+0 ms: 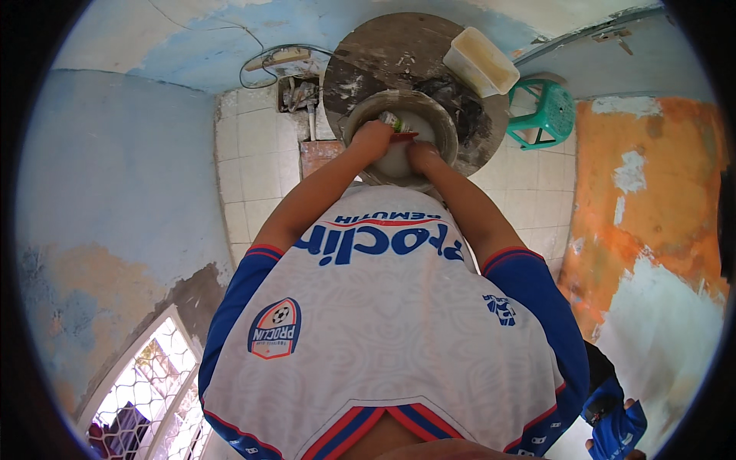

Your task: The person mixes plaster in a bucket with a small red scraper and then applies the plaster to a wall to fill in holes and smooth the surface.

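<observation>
A round grey-crusted bucket with cloudy pale liquid stands at the dark, stained round board. My left hand is over the bucket's left side, fingers curled at a small green-and-silver object and a thin red-orange piece; which it grips is unclear. My right hand reaches into the bucket at the right end of the red-orange piece, its fingers bent and partly hidden.
A pale plastic tub sits at the board's right edge, beside a green stool. Cables and clutter lie left of the board. A barred window is lower left. A person in blue appears lower right.
</observation>
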Motion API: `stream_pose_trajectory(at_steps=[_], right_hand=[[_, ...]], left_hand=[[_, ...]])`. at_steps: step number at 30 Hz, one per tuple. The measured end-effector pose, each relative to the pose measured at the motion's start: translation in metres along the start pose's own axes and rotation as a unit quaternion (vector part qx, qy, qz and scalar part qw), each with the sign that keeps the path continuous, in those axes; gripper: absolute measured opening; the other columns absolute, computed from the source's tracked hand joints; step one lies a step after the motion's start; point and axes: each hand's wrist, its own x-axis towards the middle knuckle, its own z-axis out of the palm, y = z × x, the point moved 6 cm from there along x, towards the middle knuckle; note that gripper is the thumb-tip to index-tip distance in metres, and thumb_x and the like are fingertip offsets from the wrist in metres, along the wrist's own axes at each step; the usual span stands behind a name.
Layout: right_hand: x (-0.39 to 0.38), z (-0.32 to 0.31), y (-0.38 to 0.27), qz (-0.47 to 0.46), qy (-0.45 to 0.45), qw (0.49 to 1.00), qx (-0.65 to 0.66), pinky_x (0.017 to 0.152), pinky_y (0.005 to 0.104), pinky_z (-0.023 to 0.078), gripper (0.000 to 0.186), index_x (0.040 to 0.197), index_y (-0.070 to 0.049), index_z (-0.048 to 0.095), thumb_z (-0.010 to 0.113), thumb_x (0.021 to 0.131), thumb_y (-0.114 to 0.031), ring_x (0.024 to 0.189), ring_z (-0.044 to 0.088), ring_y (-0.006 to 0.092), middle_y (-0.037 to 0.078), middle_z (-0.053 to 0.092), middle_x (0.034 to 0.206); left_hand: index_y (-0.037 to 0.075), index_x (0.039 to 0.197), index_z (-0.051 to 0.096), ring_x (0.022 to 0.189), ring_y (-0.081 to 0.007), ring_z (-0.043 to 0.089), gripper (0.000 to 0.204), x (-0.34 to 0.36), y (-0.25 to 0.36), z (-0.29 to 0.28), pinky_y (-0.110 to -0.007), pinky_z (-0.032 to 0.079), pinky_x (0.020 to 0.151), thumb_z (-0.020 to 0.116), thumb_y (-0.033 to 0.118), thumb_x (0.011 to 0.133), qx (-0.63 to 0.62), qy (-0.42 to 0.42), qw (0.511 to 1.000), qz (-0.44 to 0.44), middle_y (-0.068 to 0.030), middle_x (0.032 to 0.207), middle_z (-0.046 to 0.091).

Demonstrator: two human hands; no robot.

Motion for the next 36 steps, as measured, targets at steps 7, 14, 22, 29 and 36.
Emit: stream_pose_trajectory(at_steps=[7, 14, 22, 29, 36], right_hand=[[0.037, 0.016, 0.003, -0.001, -0.113, 0.991, 0.073, 0.098, 0.0499, 0.051, 0.045, 0.134, -0.002, 0.056, 0.058, 0.091, -0.015, 0.122, 0.061, 0.0353, 0.023, 0.06, 0.134], [0.013, 0.023, 0.019, 0.26, -0.033, 0.491, 0.831, 0.1, 0.0539, 0.048, 0.039, 0.129, -0.004, 0.062, 0.051, 0.099, -0.027, 0.113, 0.063, 0.0379, 0.014, 0.066, 0.127], [0.022, 0.028, 0.039, 0.203, 0.011, 0.502, 0.841, 0.098, 0.0606, 0.05, 0.051, 0.129, -0.001, 0.058, 0.031, 0.106, -0.038, 0.114, 0.063, 0.04, 0.021, 0.063, 0.127], [0.077, 0.077, 0.06, 0.267, 0.032, 0.556, 0.787, 0.098, 0.0567, 0.048, 0.042, 0.124, -0.005, 0.061, 0.039, 0.105, -0.036, 0.111, 0.063, 0.0365, 0.019, 0.065, 0.122], [0.109, 0.115, 0.083, 0.166, -0.076, 0.559, 0.809, 0.102, 0.0515, 0.044, 0.043, 0.132, -0.005, 0.055, 0.041, 0.103, -0.035, 0.115, 0.06, 0.0324, 0.017, 0.06, 0.131]], left_hand=[[0.009, 0.091, 0.069, 0.082, -0.0361, 0.07, 0.013, -0.018, 0.014, -0.022, -0.05, 0.054, 0.073, 0.058, 0.014, 0.085, -0.029, 0.125, 0.991, 0.031, -0.0184, 0.082, 0.069], [0.011, 0.095, 0.067, 0.079, -0.0358, 0.07, 0.014, -0.034, -0.003, -0.016, -0.049, 0.054, 0.07, 0.057, 0.015, 0.086, -0.043, 0.142, 0.989, -0.019, -0.0168, 0.08, 0.068], [0.012, 0.095, 0.066, 0.082, -0.037, 0.069, 0.014, -0.034, 0.007, -0.024, -0.049, 0.054, 0.072, 0.055, 0.013, 0.087, -0.055, 0.162, 0.985, 0.013, -0.017, 0.084, 0.068], [0.01, 0.095, 0.066, 0.083, -0.0381, 0.069, 0.014, -0.03, 0.009, -0.031, -0.05, 0.054, 0.073, 0.054, 0.012, 0.087, -0.037, 0.133, 0.99, 0.001, -0.0186, 0.084, 0.068], [0.006, 0.094, 0.065, 0.083, -0.041, 0.068, 0.014, -0.023, 0.013, -0.036, -0.053, 0.053, 0.073, 0.055, 0.011, 0.086, -0.071, 0.138, 0.988, -0.005, -0.0219, 0.083, 0.068]])
